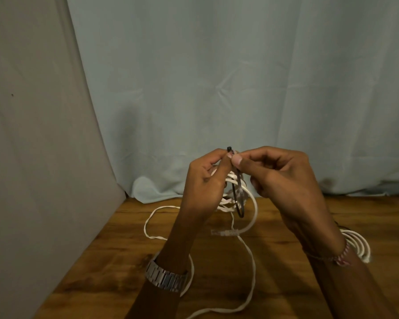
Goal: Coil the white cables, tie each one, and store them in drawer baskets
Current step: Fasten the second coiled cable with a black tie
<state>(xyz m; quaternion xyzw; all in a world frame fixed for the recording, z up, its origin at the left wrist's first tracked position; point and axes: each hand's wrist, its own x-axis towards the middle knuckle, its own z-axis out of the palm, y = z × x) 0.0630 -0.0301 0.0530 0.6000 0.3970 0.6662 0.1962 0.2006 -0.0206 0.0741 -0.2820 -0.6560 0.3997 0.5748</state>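
While hands pinch tie (238, 194), coil (228, 192) seemingly between.

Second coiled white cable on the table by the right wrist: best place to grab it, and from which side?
Probably the outer arc of the coiled white cable, approached from the right. It lies flat on the wooden table, strands bunched in parallel, so a pinch across the bundle there takes all loops at once. Its inner part is hidden behind the right hand's wrist.
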